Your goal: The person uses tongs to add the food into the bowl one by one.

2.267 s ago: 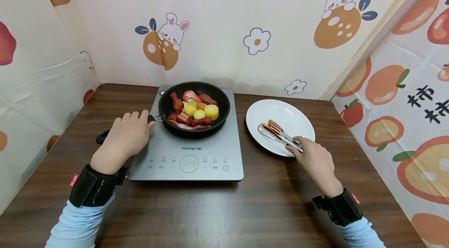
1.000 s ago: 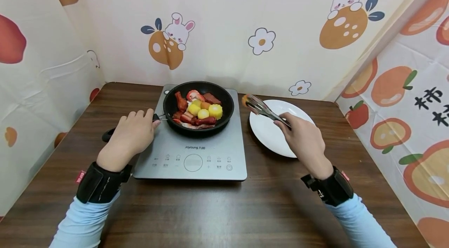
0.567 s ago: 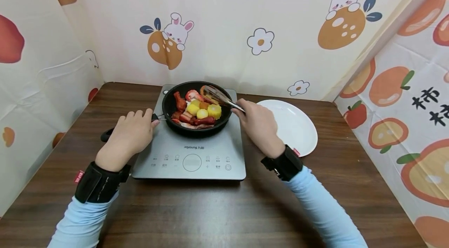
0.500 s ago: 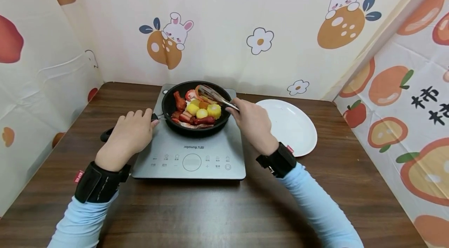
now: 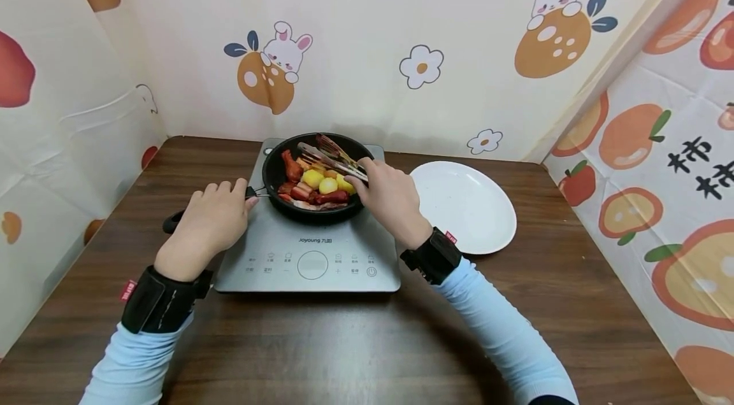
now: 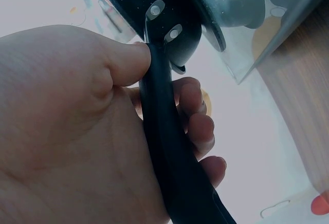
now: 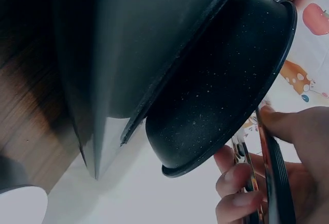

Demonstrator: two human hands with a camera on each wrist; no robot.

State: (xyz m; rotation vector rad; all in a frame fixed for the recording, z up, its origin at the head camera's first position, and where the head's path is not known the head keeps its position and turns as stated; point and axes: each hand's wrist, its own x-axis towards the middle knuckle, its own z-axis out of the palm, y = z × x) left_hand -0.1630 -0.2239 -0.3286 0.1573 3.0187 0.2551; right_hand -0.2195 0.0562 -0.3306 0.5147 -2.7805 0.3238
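Tongs [image 5: 332, 160]: rigid metal, light, sprung; judged slippery at the polished arms, so hold belongs at the rear half of the arms, where the right hand [image 5: 388, 201] grips them; fingers curled round both arms, tips apart over the food [image 5: 314, 183]; whether the tips touch a piece cannot be told from the head view; frying pan [image 5: 275, 169]: stiff, fairly heavy when loaded, seated on the induction cooker [image 5: 312, 252]; left hand [image 5: 209, 223] wraps the pan handle [image 6: 164, 147], thumb at the rivets; white plate [image 5: 467, 204] lies beside the cooker, to the right
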